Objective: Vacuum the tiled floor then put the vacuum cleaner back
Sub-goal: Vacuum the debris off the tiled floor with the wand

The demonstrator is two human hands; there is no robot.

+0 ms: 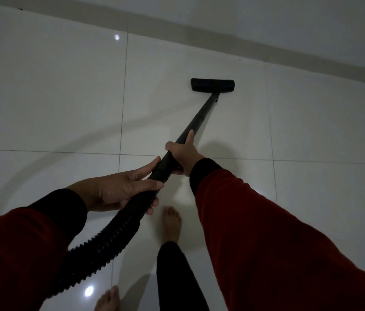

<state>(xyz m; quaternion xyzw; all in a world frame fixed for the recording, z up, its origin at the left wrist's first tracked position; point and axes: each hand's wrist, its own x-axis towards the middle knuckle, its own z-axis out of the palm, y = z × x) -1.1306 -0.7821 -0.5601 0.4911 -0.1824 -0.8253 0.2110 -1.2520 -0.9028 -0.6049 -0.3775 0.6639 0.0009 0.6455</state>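
A black vacuum wand [199, 117] slants up from my hands to a flat black floor head [212, 84] resting on the glossy white tiled floor [53, 97]. My right hand [183, 153] grips the wand near its lower end, thumb stretched along the tube. My left hand [121, 189] holds the joint where the wand meets the ribbed black hose [100, 241], fingers curled under it. The hose runs down to the lower left and passes behind my left sleeve. The vacuum cleaner's body is out of view.
A beige skirting board [266, 48] and a white wall run diagonally across the top, just beyond the floor head. My bare feet [171, 223] stand on the tiles below the hands. Open tiles spread to the left and right.
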